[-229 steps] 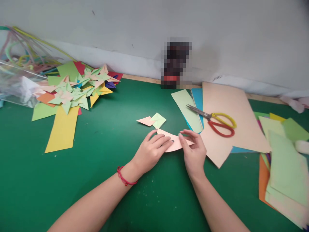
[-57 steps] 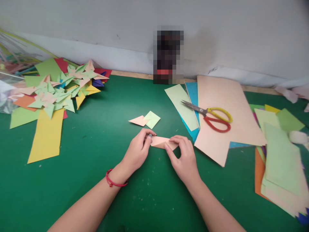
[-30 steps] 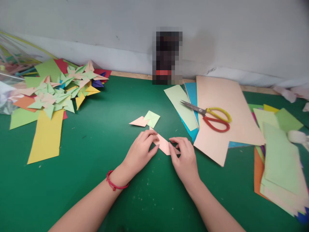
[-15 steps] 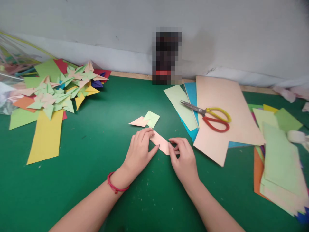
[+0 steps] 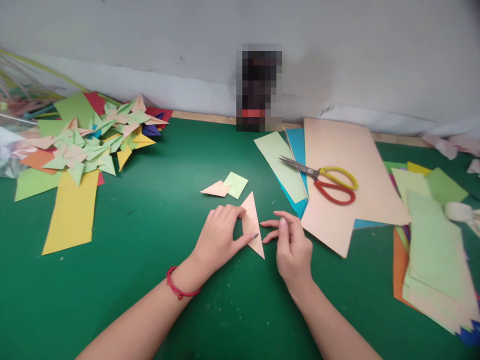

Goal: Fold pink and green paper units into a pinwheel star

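Observation:
My left hand (image 5: 221, 231) holds a folded pale pink paper piece (image 5: 250, 220) on the green table, with its thumb and fingertips on the paper. The piece has a pointed top and a pointed lower end. Just right of it, my right hand (image 5: 292, 240) is open and empty, its fingers loosely spread and apart from the paper. Beyond the left hand lie a small folded pink paper piece (image 5: 215, 188) and a folded light green paper piece (image 5: 237, 185), overlapping each other.
Scissors (image 5: 318, 177) with yellow and red handles rest on large pale pink sheets (image 5: 341, 145) at right. Stacked green paper (image 5: 435, 245) and a white tape roll (image 5: 458, 211) are farther right. Folded paper stars (image 5: 78, 150) pile at left beside a yellow sheet (image 5: 73, 210).
The pink paper in my left hand has turned from a slanting strip to a more upright, pointed shape. My right hand has let go of it and moved slightly right.

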Demonstrator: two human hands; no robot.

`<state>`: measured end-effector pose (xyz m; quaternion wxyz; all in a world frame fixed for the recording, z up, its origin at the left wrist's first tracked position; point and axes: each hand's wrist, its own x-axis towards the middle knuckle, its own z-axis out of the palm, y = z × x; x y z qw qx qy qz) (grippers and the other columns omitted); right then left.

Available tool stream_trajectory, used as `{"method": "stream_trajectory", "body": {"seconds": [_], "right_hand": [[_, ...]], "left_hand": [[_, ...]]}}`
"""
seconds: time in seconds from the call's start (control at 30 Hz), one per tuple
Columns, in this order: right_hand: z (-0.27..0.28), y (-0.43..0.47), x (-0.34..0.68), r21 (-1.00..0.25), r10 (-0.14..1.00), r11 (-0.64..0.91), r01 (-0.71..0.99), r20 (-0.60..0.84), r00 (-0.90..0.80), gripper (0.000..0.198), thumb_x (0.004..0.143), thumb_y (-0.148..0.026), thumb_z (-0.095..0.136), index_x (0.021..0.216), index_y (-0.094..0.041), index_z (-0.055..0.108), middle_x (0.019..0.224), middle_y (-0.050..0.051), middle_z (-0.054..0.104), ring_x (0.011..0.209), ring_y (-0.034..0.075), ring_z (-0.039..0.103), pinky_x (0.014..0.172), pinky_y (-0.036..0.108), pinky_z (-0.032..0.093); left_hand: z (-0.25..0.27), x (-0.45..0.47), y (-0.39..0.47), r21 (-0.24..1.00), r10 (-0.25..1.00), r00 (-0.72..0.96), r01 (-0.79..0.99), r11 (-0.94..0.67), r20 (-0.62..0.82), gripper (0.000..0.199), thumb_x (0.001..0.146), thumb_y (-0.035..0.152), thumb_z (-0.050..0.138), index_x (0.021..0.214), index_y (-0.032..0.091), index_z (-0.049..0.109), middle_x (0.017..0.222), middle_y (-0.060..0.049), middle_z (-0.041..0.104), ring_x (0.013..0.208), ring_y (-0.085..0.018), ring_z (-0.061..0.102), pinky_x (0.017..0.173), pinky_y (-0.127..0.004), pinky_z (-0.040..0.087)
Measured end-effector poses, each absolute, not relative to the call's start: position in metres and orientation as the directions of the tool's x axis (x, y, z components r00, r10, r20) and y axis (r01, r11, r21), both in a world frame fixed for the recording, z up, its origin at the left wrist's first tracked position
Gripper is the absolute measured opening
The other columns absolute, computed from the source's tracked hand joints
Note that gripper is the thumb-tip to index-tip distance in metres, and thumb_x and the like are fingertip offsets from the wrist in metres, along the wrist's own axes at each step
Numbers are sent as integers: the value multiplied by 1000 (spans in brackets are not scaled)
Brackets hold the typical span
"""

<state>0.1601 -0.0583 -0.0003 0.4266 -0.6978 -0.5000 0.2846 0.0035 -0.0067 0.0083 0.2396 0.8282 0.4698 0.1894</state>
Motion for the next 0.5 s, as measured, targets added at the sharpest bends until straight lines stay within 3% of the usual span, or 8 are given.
{"method": "stream_trajectory", "body": {"seconds": [0.1,0.2,0.3,0.5], "right_hand": [[-1,-58,160,-895,947,-138,424,6,322,21,93,-28,33,106,-20,48,79,2,66,50,10,59,54,25,47],[-2,-59,161,-901,954,-116,419,15,298,21,93,-25,34,106,-20,49,76,2,65,52,11,59,54,25,47],[-3,-60,162,-865,950,-27,500,134,282,20,90,-21,39,105,-20,52,79,3,64,63,13,59,58,27,48],[0,-56,163,-695,923,209,688,372,96,21,81,-13,51,100,-19,56,92,8,59,82,20,55,70,34,47]], "left_hand": [[9,5,-8,566,847,522,672,-478,95,42,74,41,63,106,17,49,104,-7,57,92,-23,50,77,-37,38],[7,4,-8,583,844,526,655,-481,106,30,81,31,57,106,17,50,104,-7,58,92,-22,50,78,-37,39],[4,1,-6,653,863,494,620,-436,107,17,85,20,50,102,18,52,98,-4,60,89,-19,52,78,-34,41],[-1,-2,-3,814,925,370,510,-277,82,18,85,12,48,99,21,54,93,-1,62,89,-15,56,80,-30,46]]}}
